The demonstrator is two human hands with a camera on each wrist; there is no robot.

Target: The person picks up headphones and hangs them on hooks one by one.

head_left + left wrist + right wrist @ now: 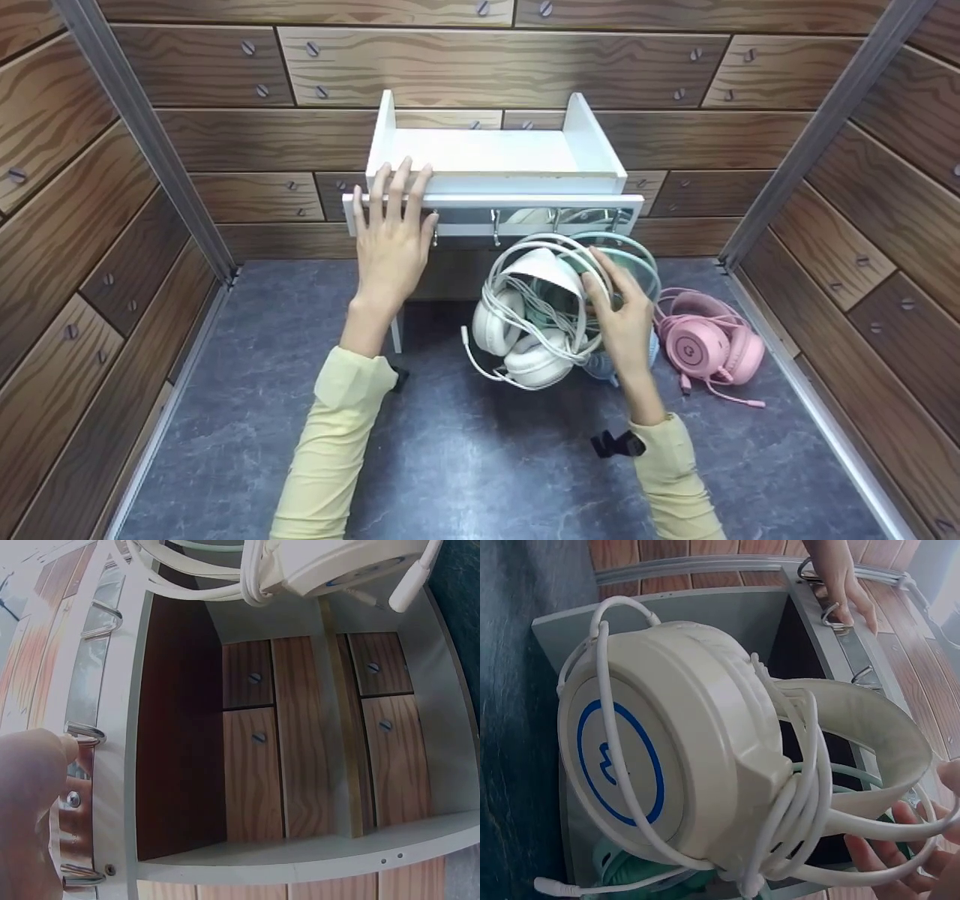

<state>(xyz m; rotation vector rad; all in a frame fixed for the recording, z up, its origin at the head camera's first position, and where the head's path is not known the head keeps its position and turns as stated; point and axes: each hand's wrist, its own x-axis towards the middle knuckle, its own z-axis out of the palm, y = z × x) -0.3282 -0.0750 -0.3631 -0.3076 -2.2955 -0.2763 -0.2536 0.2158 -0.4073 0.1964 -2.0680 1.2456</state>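
My right hand (628, 315) grips the headband of a white headset (541, 364), its fingers curled round the thin band tubes. The cable is bundled round the headset, and one ear cup (622, 750) bears a blue ring. In the head view the headset hangs in front of a white shelf rack (487, 201) with metal hooks (495, 227) along its front. A green headset (651, 262) shows partly behind the white one. My left hand (390, 259) rests on the rack's front left, fingers stretched over its top edge. Whether the white headset touches a hook cannot be told.
A pink headset (697, 349) lies on the dark floor (465, 465) at the right. Part of a blue headset (600, 366) shows below the green one. Wood-patterned walls (495, 67) stand behind and at both sides. The rack's upper tray (480, 150) has raised sides.
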